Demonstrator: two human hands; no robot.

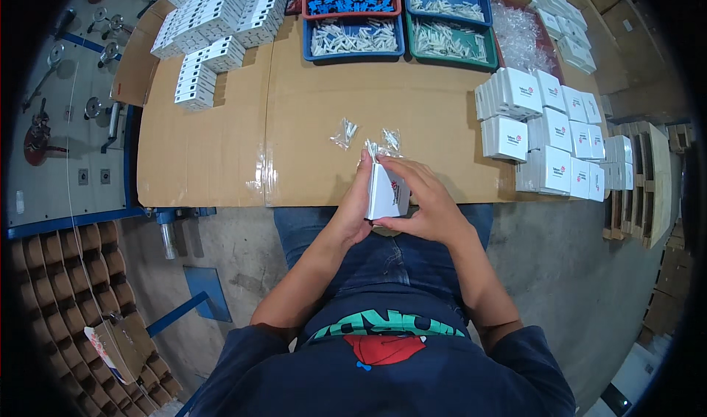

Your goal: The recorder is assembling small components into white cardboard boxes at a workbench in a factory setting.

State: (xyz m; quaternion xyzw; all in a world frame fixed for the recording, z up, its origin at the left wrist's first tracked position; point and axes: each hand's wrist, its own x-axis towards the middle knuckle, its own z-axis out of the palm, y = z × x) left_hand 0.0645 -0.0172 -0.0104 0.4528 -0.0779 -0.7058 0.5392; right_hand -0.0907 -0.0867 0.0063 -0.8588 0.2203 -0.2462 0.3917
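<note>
At the near edge of the cardboard-covered table, a small white box [381, 192] with a red print is held between my two hands. My left hand [352, 209] is closed along its left side. My right hand [431, 202] wraps its right side, fingers over the top and thumb at the lower edge. By my left fingertips, at the box's far end, a few white stick-like pieces [371, 147] show; whether they are inside it I cannot tell. Just beyond lie two small clear bags of white pieces, one bag [345, 133] to the left, the other bag [392, 137] to the right.
White boxes [210, 23] are stacked at the far left, and more white boxes [561, 141] at the right. At the back stand a red tray [352, 13] of blue pieces, a blue tray [353, 55] and a green tray [453, 60] of white pieces, and clear bags [521, 38].
</note>
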